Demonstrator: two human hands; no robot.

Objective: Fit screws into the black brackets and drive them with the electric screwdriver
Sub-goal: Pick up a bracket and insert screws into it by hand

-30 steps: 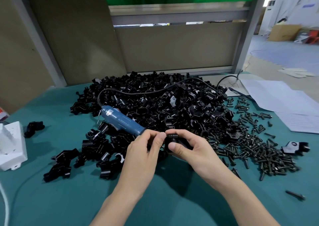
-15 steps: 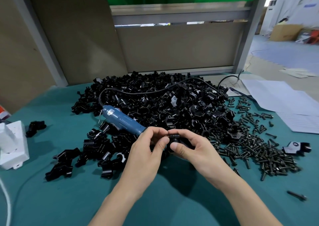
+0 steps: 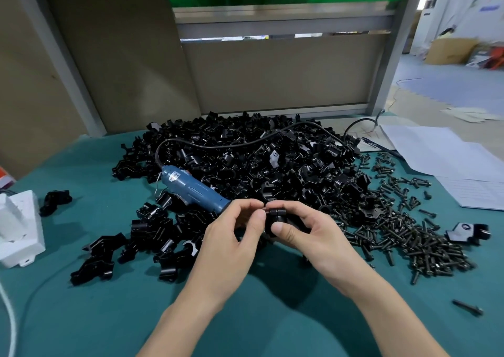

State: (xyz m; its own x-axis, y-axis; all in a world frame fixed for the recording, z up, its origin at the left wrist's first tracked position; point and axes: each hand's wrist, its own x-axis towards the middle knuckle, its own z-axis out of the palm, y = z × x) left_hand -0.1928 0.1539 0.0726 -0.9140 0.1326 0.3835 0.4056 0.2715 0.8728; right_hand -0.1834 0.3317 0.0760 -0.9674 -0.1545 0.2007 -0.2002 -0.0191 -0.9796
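Note:
My right hand [image 3: 305, 234] grips a black bracket [image 3: 276, 216] just above the green table, thumb on its near face. My left hand [image 3: 234, 236] pinches a small dark screw [image 3: 265, 211] against the bracket's left side; the screw is mostly hidden by my fingertips. The blue electric screwdriver [image 3: 193, 190] lies on the table behind my left hand, its tip hidden by my fingers, its black cord looping back over a large heap of black brackets [image 3: 259, 160]. A spread of loose black screws [image 3: 409, 231] lies to the right.
A smaller group of brackets [image 3: 131, 239] lies left of my hands. A white plastic box [image 3: 19, 231] and white cable sit at the left edge. White paper sheets [image 3: 450, 163] lie at the far right. One bracket [image 3: 467, 232] and one stray screw [image 3: 467, 307] lie apart at right.
My left hand's fingertips have shifted slightly at the bracket's left side, and the bracket has turned a little in my right hand. The screwdriver has not moved.

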